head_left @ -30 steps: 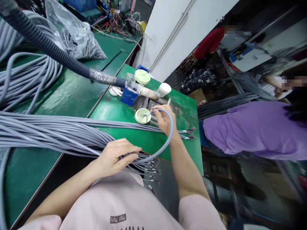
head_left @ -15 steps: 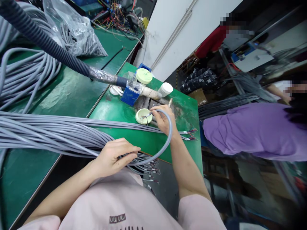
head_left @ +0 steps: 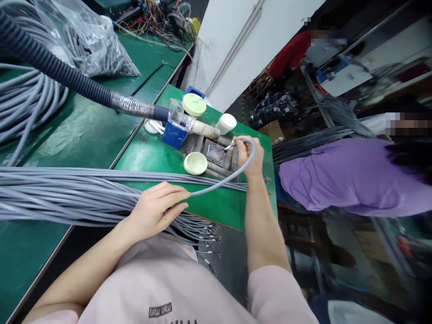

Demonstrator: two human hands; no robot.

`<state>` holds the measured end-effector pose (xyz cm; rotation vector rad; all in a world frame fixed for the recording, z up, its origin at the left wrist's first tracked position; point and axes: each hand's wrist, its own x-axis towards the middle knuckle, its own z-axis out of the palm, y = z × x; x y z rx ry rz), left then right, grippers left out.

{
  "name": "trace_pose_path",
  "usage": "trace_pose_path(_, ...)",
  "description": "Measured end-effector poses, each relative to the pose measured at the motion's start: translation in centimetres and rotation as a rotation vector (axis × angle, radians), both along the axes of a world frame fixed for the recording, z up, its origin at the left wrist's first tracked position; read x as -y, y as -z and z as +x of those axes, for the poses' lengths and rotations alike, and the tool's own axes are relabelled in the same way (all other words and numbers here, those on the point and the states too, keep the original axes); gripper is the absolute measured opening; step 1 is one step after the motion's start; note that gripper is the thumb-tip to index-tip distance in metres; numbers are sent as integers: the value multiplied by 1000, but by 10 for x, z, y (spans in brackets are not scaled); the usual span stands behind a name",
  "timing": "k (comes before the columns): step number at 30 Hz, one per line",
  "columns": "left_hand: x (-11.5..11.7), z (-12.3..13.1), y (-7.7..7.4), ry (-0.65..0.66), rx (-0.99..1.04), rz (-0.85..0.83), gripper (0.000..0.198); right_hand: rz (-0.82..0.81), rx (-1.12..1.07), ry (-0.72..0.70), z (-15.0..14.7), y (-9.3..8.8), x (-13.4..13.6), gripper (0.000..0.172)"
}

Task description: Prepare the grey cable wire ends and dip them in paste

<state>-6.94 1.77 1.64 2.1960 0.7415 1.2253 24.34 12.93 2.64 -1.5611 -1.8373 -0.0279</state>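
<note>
My right hand (head_left: 250,155) pinches a grey cable (head_left: 232,176) close to its stripped end. The thin bare wires (head_left: 222,150) of that end lie over a small square metal pot (head_left: 214,152) set in a stained block. The cable bends in an arc back to my left hand (head_left: 162,204), whose fingers close round it nearer my body. Left of the pot stands an open pale-green tub (head_left: 195,164). The nozzle of an extraction hose (head_left: 205,130) points over the block. Below my left hand hang several stripped cable ends (head_left: 202,229) past the table edge.
A thick bundle of grey cables (head_left: 67,193) runs in from the left. A blue box (head_left: 175,135), a lidded tub (head_left: 194,104) and a white jar (head_left: 227,123) stand behind. A bag of cable pieces (head_left: 101,45) lies farther back. A person in purple (head_left: 344,175) is at right.
My right hand has moved the cable end away from the pale-green tub, to the right and back, over the metal pot. The cable's arc is flatter; my left hand stays near the bundle.
</note>
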Motion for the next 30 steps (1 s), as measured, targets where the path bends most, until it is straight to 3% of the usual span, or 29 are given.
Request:
trace_pose_path(16, -17, 10, 10, -42, -32, -25, 23, -15, 137, 54, 14, 26, -28, 21)
trace_pose_path(20, -15, 11, 8, -25, -4, -80, 23, -21, 133, 39, 11, 19, -24, 22)
trace_pose_path(23, -11, 11, 4, 20, 53, -183, 21, 47, 109, 4, -1, -3, 1, 21)
trace_pose_path(26, -4, 14, 3, 76, 87, -369, 21, 114, 96, -85, -21, -29, 47, 19)
trace_pose_path(28, 0, 20, 5, 123, 124, -555, 24, 147, 110, -207, -36, -37, 82, 19)
trace_pose_path(30, 5, 28, 10, 194, 200, -778, 32, 139, 189, -417, -49, -37, 113, 24)
